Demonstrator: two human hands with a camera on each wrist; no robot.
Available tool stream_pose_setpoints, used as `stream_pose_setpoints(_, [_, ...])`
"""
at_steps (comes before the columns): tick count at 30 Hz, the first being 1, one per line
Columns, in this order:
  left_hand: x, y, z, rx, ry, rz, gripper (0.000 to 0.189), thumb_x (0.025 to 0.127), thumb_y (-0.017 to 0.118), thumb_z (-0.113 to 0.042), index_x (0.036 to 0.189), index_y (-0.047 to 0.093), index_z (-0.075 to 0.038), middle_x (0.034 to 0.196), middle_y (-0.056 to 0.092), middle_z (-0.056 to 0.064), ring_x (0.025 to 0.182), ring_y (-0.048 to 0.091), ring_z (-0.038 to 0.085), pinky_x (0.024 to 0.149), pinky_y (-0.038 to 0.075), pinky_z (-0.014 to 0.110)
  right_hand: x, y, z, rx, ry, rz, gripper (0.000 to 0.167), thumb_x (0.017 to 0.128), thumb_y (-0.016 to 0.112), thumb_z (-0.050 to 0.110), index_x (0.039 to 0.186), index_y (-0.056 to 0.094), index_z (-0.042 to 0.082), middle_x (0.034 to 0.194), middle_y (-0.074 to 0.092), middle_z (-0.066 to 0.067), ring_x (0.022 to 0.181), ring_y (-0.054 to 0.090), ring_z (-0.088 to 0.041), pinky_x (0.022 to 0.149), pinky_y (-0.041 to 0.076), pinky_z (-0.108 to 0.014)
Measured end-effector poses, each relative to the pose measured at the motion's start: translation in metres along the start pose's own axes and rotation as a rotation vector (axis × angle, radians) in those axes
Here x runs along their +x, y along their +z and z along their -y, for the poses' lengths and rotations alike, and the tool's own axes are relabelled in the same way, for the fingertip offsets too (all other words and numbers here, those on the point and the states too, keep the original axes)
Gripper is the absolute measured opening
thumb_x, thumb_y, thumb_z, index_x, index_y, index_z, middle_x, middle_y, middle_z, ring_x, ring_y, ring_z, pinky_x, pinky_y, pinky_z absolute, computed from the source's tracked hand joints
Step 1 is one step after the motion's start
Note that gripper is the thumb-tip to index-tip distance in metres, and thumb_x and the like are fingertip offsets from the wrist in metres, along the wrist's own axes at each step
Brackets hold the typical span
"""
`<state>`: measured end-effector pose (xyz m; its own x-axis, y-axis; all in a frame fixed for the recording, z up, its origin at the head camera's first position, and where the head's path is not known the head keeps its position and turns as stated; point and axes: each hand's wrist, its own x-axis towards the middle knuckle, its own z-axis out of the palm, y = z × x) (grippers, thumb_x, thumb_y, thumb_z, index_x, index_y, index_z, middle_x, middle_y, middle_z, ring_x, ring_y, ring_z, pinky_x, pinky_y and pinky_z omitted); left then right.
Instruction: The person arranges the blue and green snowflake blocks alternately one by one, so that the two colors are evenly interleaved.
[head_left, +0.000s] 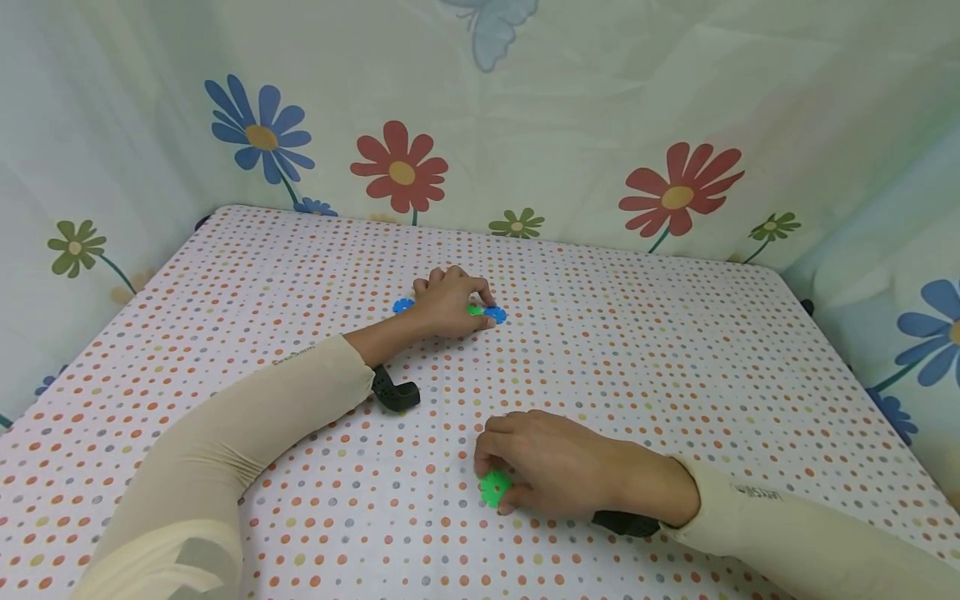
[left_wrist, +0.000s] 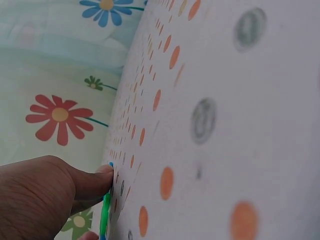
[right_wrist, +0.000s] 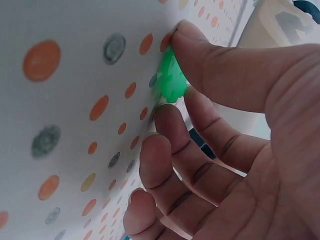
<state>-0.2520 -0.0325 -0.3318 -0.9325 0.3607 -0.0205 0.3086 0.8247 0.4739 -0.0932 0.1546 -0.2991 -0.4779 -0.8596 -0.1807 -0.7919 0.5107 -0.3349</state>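
Observation:
My left hand (head_left: 448, 307) lies over a row of notched plastic interlocking discs on the far middle of the table. Its thumb and index finger pinch the row near its right end, at a blue disc (head_left: 497, 315). Beside that shows a green disc (head_left: 476, 310), and another blue disc (head_left: 403, 306) sticks out left of the hand; the hand hides the row's middle. Closer to me, my right hand (head_left: 551, 462) pinches a separate green disc (head_left: 494, 488) between thumb and index finger, low over the tabletop. In the right wrist view that green disc (right_wrist: 172, 80) stands tilted against the cloth.
A white cloth with coloured dots (head_left: 637, 358) covers the table. Behind it and at both sides hangs a curtain (head_left: 555, 125) printed with flowers. Dark wrist straps (head_left: 395, 392) show at both sleeve ends.

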Motion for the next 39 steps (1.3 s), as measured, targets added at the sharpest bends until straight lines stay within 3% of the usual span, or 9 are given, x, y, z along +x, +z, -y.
stream_pose_setpoints(10, [0.0,0.0,-0.001,0.0,-0.006,0.005,0.021,0.09,0.068,-0.044,0.109,0.068,-0.033,0.139,0.045,0.008,0.13,0.032,0.034,0.099,0.023,0.055,-0.004,0.002,0.001,0.067,-0.006,0.014,0.026,0.086,0.078,0.026,0.105,0.06,0.026,0.099,0.057,0.017,0.083,0.05,0.002,0.083,0.046,-0.024])
stream_pose_setpoints(20, [0.0,0.0,-0.001,-0.006,-0.007,0.008,0.021,0.09,0.069,-0.044,0.108,0.068,-0.033,0.137,0.046,0.008,0.127,0.033,0.033,0.097,0.023,0.054,-0.007,0.005,-0.001,0.087,-0.041,-0.012,0.024,0.087,0.077,0.025,0.106,0.062,0.025,0.097,0.059,0.017,0.081,0.051,0.004,0.079,0.046,-0.021])
stream_pose_setpoints(27, [0.0,0.0,0.0,-0.008,-0.008,0.008,0.021,0.09,0.068,-0.044,0.109,0.067,-0.034,0.138,0.045,0.008,0.127,0.033,0.033,0.097,0.023,0.054,-0.012,0.007,-0.003,0.016,-0.055,-0.04,0.021,0.089,0.074,0.031,0.107,0.066,0.024,0.1,0.064,0.015,0.083,0.051,0.005,0.082,0.049,-0.022])
stream_pose_setpoints(35, [0.001,0.001,0.0,-0.008,-0.008,0.006,0.021,0.09,0.069,-0.044,0.108,0.068,-0.034,0.139,0.045,0.008,0.129,0.033,0.033,0.098,0.024,0.054,-0.014,0.006,-0.01,-0.068,-0.125,-0.083,0.022,0.09,0.072,0.037,0.105,0.069,0.021,0.086,0.06,0.017,0.076,0.044,0.004,0.072,0.043,-0.015])
stream_pose_setpoints(39, [0.001,0.001,-0.001,-0.004,-0.012,0.001,0.02,0.09,0.069,-0.044,0.107,0.067,-0.034,0.138,0.045,0.008,0.128,0.033,0.033,0.097,0.024,0.053,-0.012,0.001,-0.018,-0.102,-0.117,-0.102,0.023,0.087,0.075,0.036,0.104,0.07,0.021,0.086,0.06,0.017,0.077,0.045,0.003,0.073,0.044,-0.017])
